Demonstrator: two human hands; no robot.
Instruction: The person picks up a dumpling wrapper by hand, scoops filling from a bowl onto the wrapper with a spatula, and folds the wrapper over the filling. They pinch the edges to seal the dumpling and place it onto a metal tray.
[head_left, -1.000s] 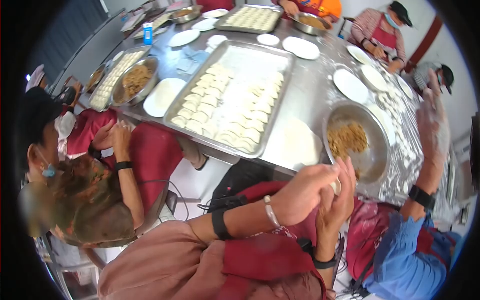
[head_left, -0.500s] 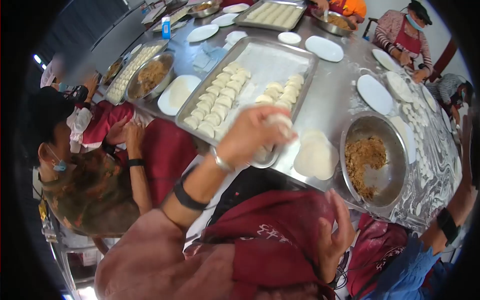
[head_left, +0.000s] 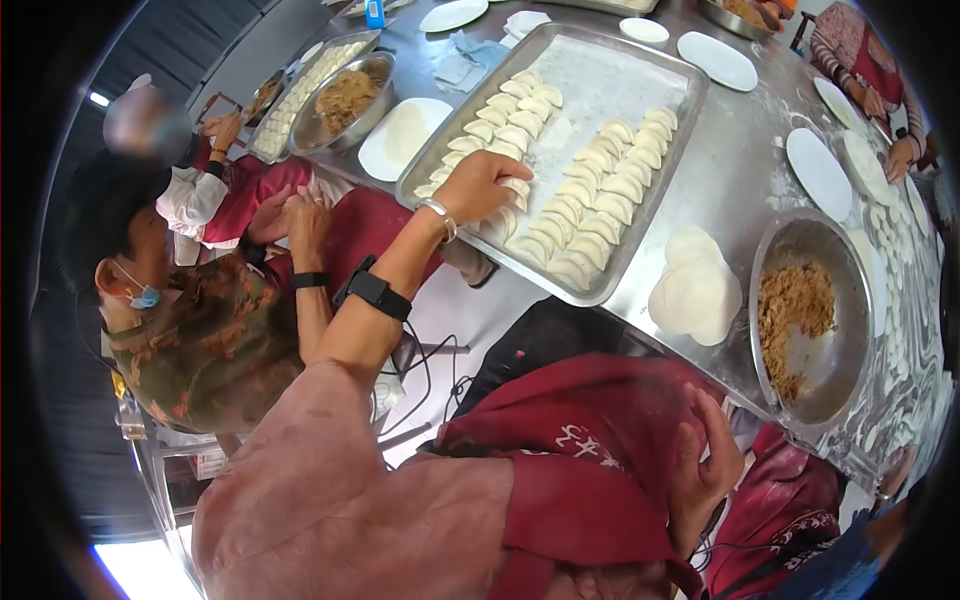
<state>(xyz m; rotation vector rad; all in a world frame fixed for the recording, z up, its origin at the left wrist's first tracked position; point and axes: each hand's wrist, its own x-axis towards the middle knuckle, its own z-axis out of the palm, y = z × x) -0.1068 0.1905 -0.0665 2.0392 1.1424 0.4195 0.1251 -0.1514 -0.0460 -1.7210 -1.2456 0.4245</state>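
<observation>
Over the left part of the metal tray (head_left: 695, 108), my left hand (head_left: 480, 187) has its fingers closed at a white folded dumpling (head_left: 517, 190). The hand covers part of a row. Rows of folded dumplings (head_left: 618, 205) lie along the tray's right side, and others (head_left: 515, 118) line its left side. My right hand (head_left: 703, 468) is low in front of the red apron (head_left: 600, 430), palm turned up, fingers apart and slightly curled, with nothing in it. Round dough wrappers (head_left: 697, 290) are stacked on the table to the right of the tray.
A steel bowl of brown filling (head_left: 795, 310) stands at the table's right edge. White plates (head_left: 820, 172) lie beyond. At left sits a person in a camouflage top (head_left: 210, 340), hands together, near another filling bowl (head_left: 350, 100). A blue-sleeved person is at lower right.
My left hand has moved left and up with the dumpling, to the left rows. The view has shifted, so more of the tray shows. My right hand stays low in front of the apron.
</observation>
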